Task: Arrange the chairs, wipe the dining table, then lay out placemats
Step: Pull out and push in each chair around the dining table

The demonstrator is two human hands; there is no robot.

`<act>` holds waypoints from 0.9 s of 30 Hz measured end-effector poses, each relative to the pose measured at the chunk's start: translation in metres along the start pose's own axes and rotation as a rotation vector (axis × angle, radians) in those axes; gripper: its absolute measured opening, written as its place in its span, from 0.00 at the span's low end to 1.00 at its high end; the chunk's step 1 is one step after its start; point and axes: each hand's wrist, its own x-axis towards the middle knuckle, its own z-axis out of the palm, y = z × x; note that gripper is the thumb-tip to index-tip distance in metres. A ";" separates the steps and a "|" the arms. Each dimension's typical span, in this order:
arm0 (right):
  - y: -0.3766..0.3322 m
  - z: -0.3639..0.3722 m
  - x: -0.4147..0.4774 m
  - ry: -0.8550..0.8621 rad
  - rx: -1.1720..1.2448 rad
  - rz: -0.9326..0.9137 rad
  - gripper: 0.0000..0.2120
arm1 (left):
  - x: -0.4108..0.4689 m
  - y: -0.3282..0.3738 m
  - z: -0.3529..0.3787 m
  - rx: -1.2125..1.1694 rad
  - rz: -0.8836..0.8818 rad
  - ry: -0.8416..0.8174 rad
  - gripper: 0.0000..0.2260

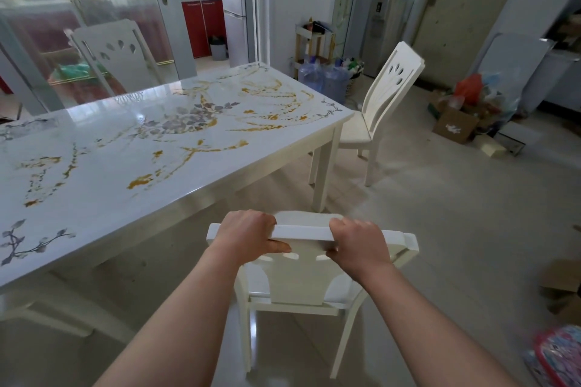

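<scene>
2 hands, left hand and right hand, grasp the top rail of the near white wooden chair, beside the glossy floral counter. Advise: push squarely, evenly.

one head-worn wide-angle view looks forward and down, close over the near chair, table left.

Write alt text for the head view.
The left hand and right hand grip the top rail of a white chair beside a glossy floral dining table. A second chair stands at its end, a third chair behind it.
</scene>
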 end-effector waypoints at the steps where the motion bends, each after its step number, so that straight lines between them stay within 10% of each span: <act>1: 0.004 -0.003 0.004 -0.004 0.005 -0.024 0.18 | 0.003 -0.001 -0.002 -0.002 0.001 -0.006 0.22; 27: 0.018 -0.008 0.024 -0.015 0.012 -0.140 0.20 | 0.022 -0.001 -0.010 0.075 0.047 -0.121 0.13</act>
